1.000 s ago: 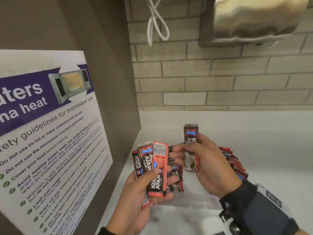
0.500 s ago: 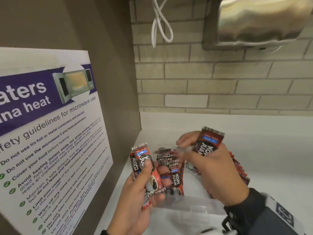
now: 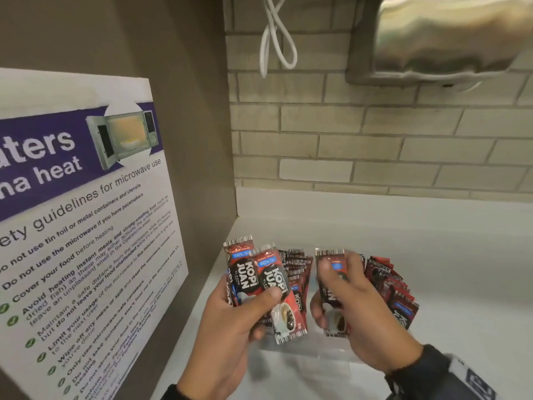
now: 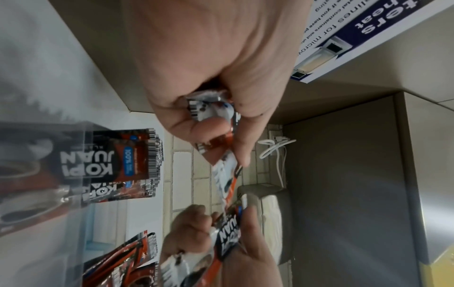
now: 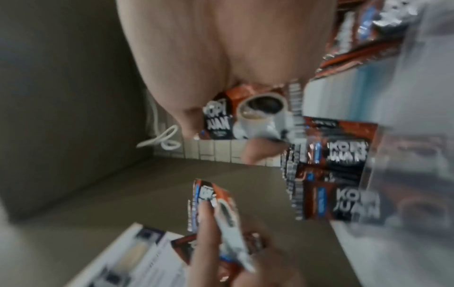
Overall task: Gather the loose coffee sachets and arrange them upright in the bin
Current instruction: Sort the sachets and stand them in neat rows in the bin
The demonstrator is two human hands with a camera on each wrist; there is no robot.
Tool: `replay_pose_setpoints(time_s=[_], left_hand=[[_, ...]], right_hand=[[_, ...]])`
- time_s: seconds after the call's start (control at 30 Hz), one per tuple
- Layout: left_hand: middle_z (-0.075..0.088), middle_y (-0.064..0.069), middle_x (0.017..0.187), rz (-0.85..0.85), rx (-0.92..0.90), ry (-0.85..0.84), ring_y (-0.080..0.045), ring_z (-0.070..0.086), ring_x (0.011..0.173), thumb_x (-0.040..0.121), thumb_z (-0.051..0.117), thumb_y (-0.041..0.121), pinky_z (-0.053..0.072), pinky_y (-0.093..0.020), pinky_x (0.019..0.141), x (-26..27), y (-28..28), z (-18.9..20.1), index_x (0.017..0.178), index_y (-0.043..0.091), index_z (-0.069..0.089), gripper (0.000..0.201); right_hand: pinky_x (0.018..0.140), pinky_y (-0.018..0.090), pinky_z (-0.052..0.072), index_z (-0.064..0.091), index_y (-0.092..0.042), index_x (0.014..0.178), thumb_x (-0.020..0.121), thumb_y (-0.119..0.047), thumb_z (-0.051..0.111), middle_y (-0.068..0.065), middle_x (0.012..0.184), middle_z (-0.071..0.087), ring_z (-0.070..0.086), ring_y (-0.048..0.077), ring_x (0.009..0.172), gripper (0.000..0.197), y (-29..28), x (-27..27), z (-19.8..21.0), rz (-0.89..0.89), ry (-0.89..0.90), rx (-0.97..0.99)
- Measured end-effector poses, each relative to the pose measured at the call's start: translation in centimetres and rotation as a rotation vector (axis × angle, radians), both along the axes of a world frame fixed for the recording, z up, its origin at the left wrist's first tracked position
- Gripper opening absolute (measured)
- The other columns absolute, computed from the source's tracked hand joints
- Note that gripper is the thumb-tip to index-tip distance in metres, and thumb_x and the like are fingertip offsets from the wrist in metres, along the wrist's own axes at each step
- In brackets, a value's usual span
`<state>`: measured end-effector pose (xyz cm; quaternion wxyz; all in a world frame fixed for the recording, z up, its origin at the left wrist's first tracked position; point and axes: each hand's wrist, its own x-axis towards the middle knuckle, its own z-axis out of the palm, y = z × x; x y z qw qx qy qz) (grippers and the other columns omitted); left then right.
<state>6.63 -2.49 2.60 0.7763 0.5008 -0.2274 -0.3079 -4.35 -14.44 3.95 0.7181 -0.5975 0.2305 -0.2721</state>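
My left hand grips a small fan of red-and-black Kopi Juan coffee sachets, thumb pressed on the front one; the same sachets show in the left wrist view. My right hand pinches a single sachet upright over the clear plastic bin; the right wrist view shows its cup picture. Several sachets stand upright in the bin's left part, more sachets lean at its right. Through the bin wall the packed sachets appear.
The bin sits on a white counter in a corner. A brown side panel carries a microwave safety poster at the left. A brick wall stands behind, with a white cable and a steel dispenser above.
My right hand has turned its sachet from tilted sideways to upright and lowered it toward the bin. The left hand's fan now shows the printed fronts, thumb shifted across them.
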Motion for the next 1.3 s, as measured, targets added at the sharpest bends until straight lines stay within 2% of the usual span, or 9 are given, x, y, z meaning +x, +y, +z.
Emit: replay_pose_setpoints(time_s=[0.1,0.17,0.23,0.4,0.53,0.83,1.0,1.2,1.3], left_hand=[[0.068,-0.027,0.097,-0.078,0.025,-0.039,-0.041,0.062,0.071,0.050,0.085,0.027,0.029,-0.017,0.037,-0.6,-0.2,0.2,0.106,0.009,0.061,0.063],[0.071,-0.019,0.090,-0.078,0.029,-0.024,-0.027,0.063,0.062,0.045,0.085,0.027,0.029,-0.017,0.036,-0.9,-0.3,0.6,0.095,0.016,0.067,0.054],[0.071,-0.008,0.077,-0.074,0.026,-0.021,-0.012,0.058,0.051,0.042,0.084,0.026,0.029,-0.017,0.034,-1.5,-0.4,1.2,0.086,0.018,0.067,0.048],[0.065,-0.005,0.066,-0.057,0.062,-0.045,-0.011,0.056,0.044,0.064,0.080,0.003,0.036,-0.014,0.036,-3.3,-0.4,1.8,0.091,0.011,0.064,0.033],[0.060,-0.005,0.064,0.004,0.140,-0.088,-0.011,0.045,0.045,0.061,0.081,0.023,0.031,-0.018,0.037,-4.9,-0.2,1.6,0.095,0.014,0.067,0.038],[0.064,-0.010,0.063,0.091,0.067,0.124,-0.025,0.065,0.055,0.076,0.057,0.028,0.044,-0.024,0.036,-7.1,1.3,4.0,0.102,0.007,0.059,0.034],[0.064,-0.010,0.068,0.075,0.168,0.058,-0.023,0.068,0.065,0.073,0.065,0.026,0.045,-0.024,0.040,-8.3,0.9,3.3,0.104,0.010,0.059,0.036],[0.069,-0.017,0.078,-0.083,0.173,0.043,-0.025,0.066,0.061,0.075,0.063,0.025,0.045,-0.023,0.037,-7.6,0.7,3.2,0.098,0.011,0.066,0.027],[0.069,-0.020,0.092,-0.182,0.069,0.223,-0.031,0.067,0.068,0.084,0.050,0.020,0.050,-0.031,0.037,-5.3,1.5,3.4,0.097,0.006,0.072,0.029]], right_hand=[[0.056,0.036,0.045,0.047,-0.010,0.100,0.091,-0.027,0.054,0.020,0.076,0.056,0.053,0.031,0.061,0.020,0.0,-0.2,0.1,0.080,-0.045,0.304],[0.070,0.048,0.047,0.055,-0.005,0.106,0.088,-0.020,0.054,0.027,0.094,0.063,0.058,0.040,0.080,0.023,0.2,-0.1,0.2,0.091,-0.086,0.276],[0.072,0.045,0.052,0.057,0.000,0.108,0.094,-0.014,0.048,0.028,0.106,0.065,0.064,0.038,0.086,0.021,0.1,-0.1,0.4,0.094,-0.149,0.232],[0.077,0.053,0.055,0.056,-0.005,0.118,0.096,-0.041,0.045,0.023,0.104,0.068,0.066,0.041,0.087,0.043,1.4,-0.8,1.3,0.358,-0.136,0.142],[0.062,0.045,0.051,0.053,-0.002,0.119,0.083,-0.027,0.063,0.028,0.093,0.066,0.060,0.037,0.064,0.045,1.6,-1.1,0.8,0.424,-0.117,0.138],[0.047,0.033,0.050,0.052,-0.010,0.098,0.093,-0.019,0.046,0.014,0.066,0.052,0.055,0.024,0.048,0.012,-3.1,-3.4,2.3,0.122,-0.382,0.435],[0.042,0.024,0.037,0.054,-0.005,0.086,0.051,-0.054,0.085,0.002,0.061,0.041,0.037,0.011,0.047,0.068,-3.4,-3.4,1.7,0.237,-0.245,0.241],[0.046,0.027,0.038,0.063,-0.008,0.099,0.070,-0.036,0.070,0.012,0.068,0.066,0.051,0.026,0.050,0.041,0.5,-2.0,1.6,0.393,-0.001,0.091],[0.069,0.044,0.054,0.061,-0.002,0.109,0.090,-0.021,0.053,0.021,0.095,0.071,0.068,0.038,0.080,0.028,-0.7,-0.7,2.1,0.256,-0.114,0.296]])
